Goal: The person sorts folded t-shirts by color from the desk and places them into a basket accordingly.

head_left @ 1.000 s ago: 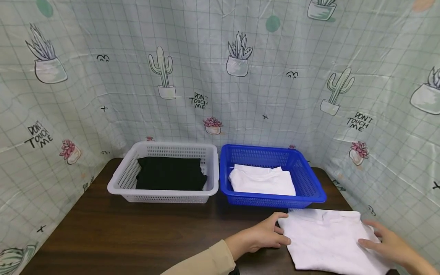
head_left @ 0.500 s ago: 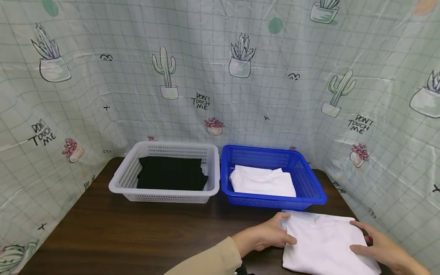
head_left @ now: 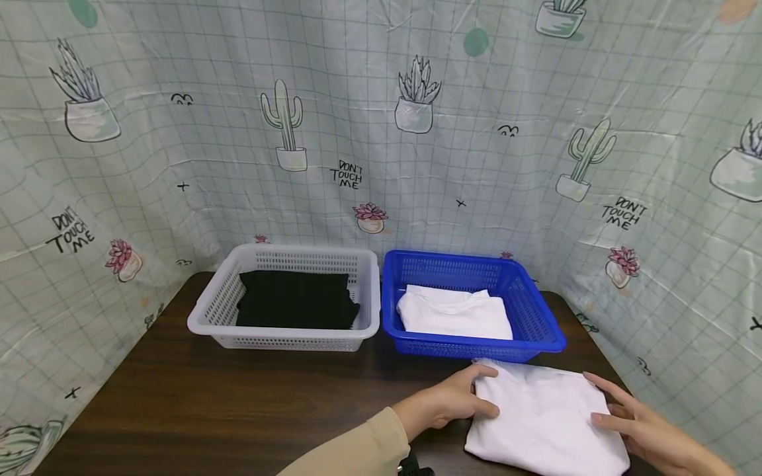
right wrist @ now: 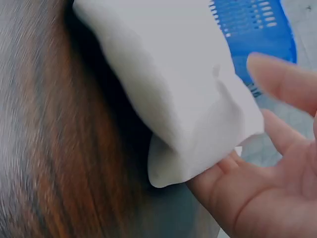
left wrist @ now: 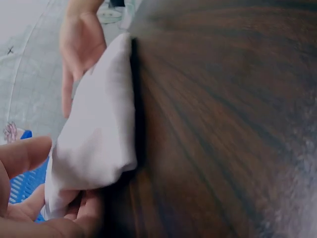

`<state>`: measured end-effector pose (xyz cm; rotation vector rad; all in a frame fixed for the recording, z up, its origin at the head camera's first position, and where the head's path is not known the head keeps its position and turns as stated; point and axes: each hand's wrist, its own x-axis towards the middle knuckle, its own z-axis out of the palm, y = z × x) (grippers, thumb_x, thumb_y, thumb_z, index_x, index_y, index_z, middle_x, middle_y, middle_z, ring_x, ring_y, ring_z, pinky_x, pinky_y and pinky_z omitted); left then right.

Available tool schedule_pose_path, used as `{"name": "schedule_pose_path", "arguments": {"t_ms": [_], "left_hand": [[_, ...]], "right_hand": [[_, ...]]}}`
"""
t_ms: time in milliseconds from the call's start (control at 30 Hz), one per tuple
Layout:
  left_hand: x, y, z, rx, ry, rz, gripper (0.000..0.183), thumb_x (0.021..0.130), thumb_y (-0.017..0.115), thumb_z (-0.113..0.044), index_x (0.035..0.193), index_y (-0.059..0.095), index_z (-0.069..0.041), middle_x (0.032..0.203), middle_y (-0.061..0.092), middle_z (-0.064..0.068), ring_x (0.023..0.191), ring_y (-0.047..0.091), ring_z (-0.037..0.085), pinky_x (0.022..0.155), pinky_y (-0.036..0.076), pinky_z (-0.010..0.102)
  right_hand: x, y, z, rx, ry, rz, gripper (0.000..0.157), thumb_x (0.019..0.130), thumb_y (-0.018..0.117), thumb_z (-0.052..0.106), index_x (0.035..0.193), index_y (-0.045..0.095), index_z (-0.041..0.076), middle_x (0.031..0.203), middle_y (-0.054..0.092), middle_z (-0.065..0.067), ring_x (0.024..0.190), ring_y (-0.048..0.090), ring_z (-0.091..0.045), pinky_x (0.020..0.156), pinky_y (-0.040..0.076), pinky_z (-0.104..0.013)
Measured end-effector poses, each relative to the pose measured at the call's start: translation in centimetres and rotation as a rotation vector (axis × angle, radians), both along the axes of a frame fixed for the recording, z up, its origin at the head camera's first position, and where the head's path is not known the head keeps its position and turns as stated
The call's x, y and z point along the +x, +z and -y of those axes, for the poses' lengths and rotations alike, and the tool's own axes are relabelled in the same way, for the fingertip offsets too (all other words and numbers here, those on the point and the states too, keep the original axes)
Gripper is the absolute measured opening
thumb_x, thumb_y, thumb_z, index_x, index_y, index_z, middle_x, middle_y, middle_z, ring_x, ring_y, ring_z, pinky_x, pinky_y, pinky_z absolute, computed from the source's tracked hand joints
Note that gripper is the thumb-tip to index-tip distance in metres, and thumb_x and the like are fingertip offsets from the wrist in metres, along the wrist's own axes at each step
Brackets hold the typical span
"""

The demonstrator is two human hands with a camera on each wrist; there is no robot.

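A folded white shirt (head_left: 536, 416) lies between my two hands at the table's right front, just before the blue basket. My left hand (head_left: 449, 403) holds its left edge; in the left wrist view those fingers (left wrist: 86, 213) curl beneath the cloth. At the opposite edge my right hand (head_left: 645, 430) holds the shirt. The right wrist view has its fingers (right wrist: 223, 168) under the fabric and the thumb apart from it. Fingertips below the shirt are hidden. A dark shadow runs along the shirt's underside in both wrist views.
Behind the shirt, the blue basket (head_left: 476, 347) contains a folded white garment (head_left: 455, 314). To its left a white basket (head_left: 286, 338) contains folded black clothing (head_left: 297, 301). Both stand on a dark wooden table (head_left: 238, 403), with a patterned curtain (head_left: 357, 132) around it.
Both hands have moved left together with the white shirt, which now lies nearer the middle of the table. The baskets and their contents have stayed in place.
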<state>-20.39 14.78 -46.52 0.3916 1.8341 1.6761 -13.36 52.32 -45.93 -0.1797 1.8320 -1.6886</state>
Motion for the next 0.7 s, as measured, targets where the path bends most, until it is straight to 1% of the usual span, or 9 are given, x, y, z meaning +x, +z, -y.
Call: {"name": "schedule_pose_path", "arguments": {"t_ms": [100, 200, 267, 333, 433, 500, 567, 633, 700], "left_hand": [[-0.1, 0.1, 0.4, 0.006, 0.022, 0.019, 0.060, 0.086, 0.079, 0.011, 0.135, 0.066, -0.021, 0.146, 0.051, 0.008, 0.113, 0.055, 0.023, 0.094, 0.054, 0.042], [-0.1, 0.1, 0.6, 0.017, 0.022, 0.048, 0.062, 0.086, 0.078, 0.014, 0.135, 0.065, -0.021, 0.150, 0.048, 0.009, 0.115, 0.055, 0.025, 0.096, 0.054, 0.045], [-0.2, 0.1, 0.8, 0.025, 0.013, 0.063, 0.062, 0.086, 0.077, 0.015, 0.134, 0.064, -0.021, 0.151, 0.046, 0.009, 0.119, 0.054, 0.024, 0.099, 0.053, 0.045], [-0.3, 0.0, 1.0, 0.040, -0.014, 0.082, 0.062, 0.087, 0.075, 0.015, 0.136, 0.062, -0.021, 0.150, 0.045, 0.009, 0.120, 0.052, 0.024, 0.102, 0.051, 0.046], [-0.4, 0.1, 1.2, 0.053, -0.054, 0.078, 0.063, 0.088, 0.074, 0.015, 0.138, 0.062, -0.020, 0.146, 0.044, 0.007, 0.118, 0.053, 0.024, 0.103, 0.050, 0.044], [-0.4, 0.1, 1.3, 0.053, -0.073, 0.061, 0.063, 0.088, 0.074, 0.015, 0.139, 0.062, -0.020, 0.144, 0.044, 0.006, 0.116, 0.054, 0.022, 0.102, 0.050, 0.042], [-0.3, 0.2, 1.2, 0.052, -0.064, 0.039, 0.062, 0.087, 0.074, 0.015, 0.137, 0.064, -0.020, 0.143, 0.045, 0.004, 0.115, 0.055, 0.021, 0.101, 0.051, 0.041], [-0.3, 0.2, 1.2, 0.054, -0.050, 0.036, 0.061, 0.087, 0.075, 0.015, 0.135, 0.065, -0.021, 0.142, 0.046, 0.004, 0.116, 0.055, 0.021, 0.102, 0.051, 0.043], [-0.3, 0.1, 1.2, 0.061, -0.043, 0.042, 0.061, 0.087, 0.074, 0.016, 0.135, 0.064, -0.021, 0.142, 0.046, 0.004, 0.116, 0.056, 0.021, 0.104, 0.050, 0.044]], "right_hand": [[0.0, -0.1, 0.3, -0.067, 0.026, 0.057, 0.070, 0.117, 0.031, 0.009, 0.149, 0.028, 0.071, 0.143, 0.052, 0.004, 0.130, 0.060, -0.019, 0.104, 0.053, -0.043], [0.2, -0.5, 0.6, -0.096, 0.055, 0.077, 0.074, 0.116, 0.032, 0.007, 0.153, 0.020, 0.071, 0.147, 0.039, 0.020, 0.134, 0.056, -0.013, 0.108, 0.051, -0.043], [0.2, -0.7, 0.9, -0.113, 0.086, 0.075, 0.077, 0.116, 0.031, 0.006, 0.157, 0.014, 0.069, 0.150, 0.021, 0.030, 0.136, 0.052, -0.006, 0.110, 0.049, -0.042], [0.1, -0.9, 1.2, -0.130, 0.106, 0.067, 0.077, 0.116, 0.030, 0.005, 0.161, 0.014, 0.065, 0.147, 0.016, 0.036, 0.136, 0.050, -0.002, 0.112, 0.048, -0.042], [-0.1, -1.2, 1.7, -0.154, 0.110, 0.059, 0.073, 0.116, 0.029, 0.004, 0.162, 0.023, 0.060, 0.147, 0.018, 0.038, 0.137, 0.051, -0.004, 0.112, 0.049, -0.041], [-0.2, -1.1, 2.1, -0.156, 0.088, 0.063, 0.069, 0.116, 0.030, 0.005, 0.159, 0.033, 0.059, 0.145, 0.035, 0.032, 0.135, 0.055, -0.010, 0.109, 0.051, -0.043], [-0.3, -1.1, 2.4, -0.152, 0.070, 0.076, 0.067, 0.116, 0.030, 0.006, 0.156, 0.039, 0.059, 0.145, 0.042, 0.025, 0.133, 0.058, -0.014, 0.107, 0.053, -0.045], [-0.2, -1.0, 2.8, -0.151, 0.058, 0.083, 0.066, 0.116, 0.031, 0.006, 0.157, 0.040, 0.057, 0.144, 0.043, 0.021, 0.131, 0.059, -0.017, 0.106, 0.054, -0.046], [-0.1, -1.1, 3.1, -0.126, 0.046, 0.079, 0.066, 0.116, 0.032, 0.006, 0.159, 0.038, 0.056, 0.144, 0.040, 0.022, 0.130, 0.058, -0.017, 0.106, 0.054, -0.046]]}}
